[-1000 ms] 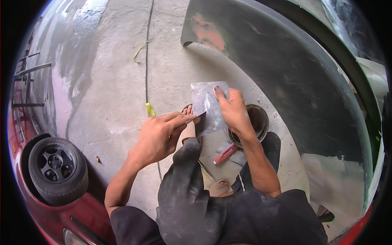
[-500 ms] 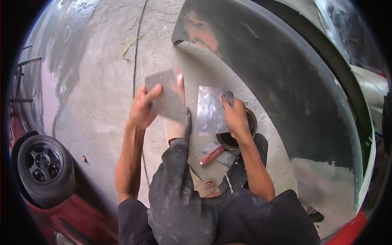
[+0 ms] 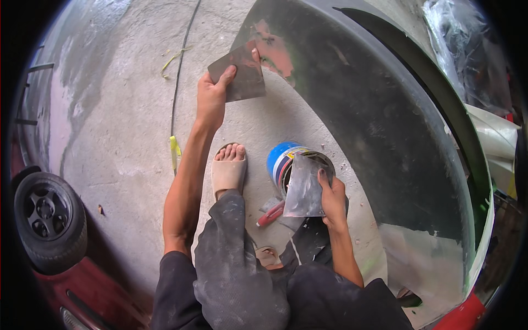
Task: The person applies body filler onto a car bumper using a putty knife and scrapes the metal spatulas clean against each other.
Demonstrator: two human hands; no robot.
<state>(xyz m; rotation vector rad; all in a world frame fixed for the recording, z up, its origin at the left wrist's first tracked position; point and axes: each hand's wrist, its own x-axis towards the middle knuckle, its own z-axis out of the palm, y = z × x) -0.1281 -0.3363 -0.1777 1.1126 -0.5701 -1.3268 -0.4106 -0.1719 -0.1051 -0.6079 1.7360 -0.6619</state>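
My left hand [image 3: 212,98] is closed on a thin grey metal spreader [image 3: 242,80], held flat by its left side with the thumb on top. That spreader hangs at the near-left corner of a dark curved car body panel [image 3: 357,99], overlapping the edge of its pink filler patch [image 3: 275,50] in the picture; contact cannot be made out. In my right hand [image 3: 333,201] is a second square metal spreader [image 3: 303,190], smeared whitish. It covers part of the mouth of a blue and white can [image 3: 282,153] on the floor.
A red-handled tool [image 3: 270,213] lies by the can. My sandalled foot [image 3: 229,168] stands left of it. A black cable [image 3: 177,99] with yellow ties runs along the concrete. At left, a wheel [image 3: 48,212] rests on a red car part [image 3: 93,294]. Plastic sheeting [image 3: 467,55] sits far right.
My left hand has moved away from me with its spreader, up to the panel's pink patch. My right hand has come nearer and slightly right with the other spreader, and the can now shows more.
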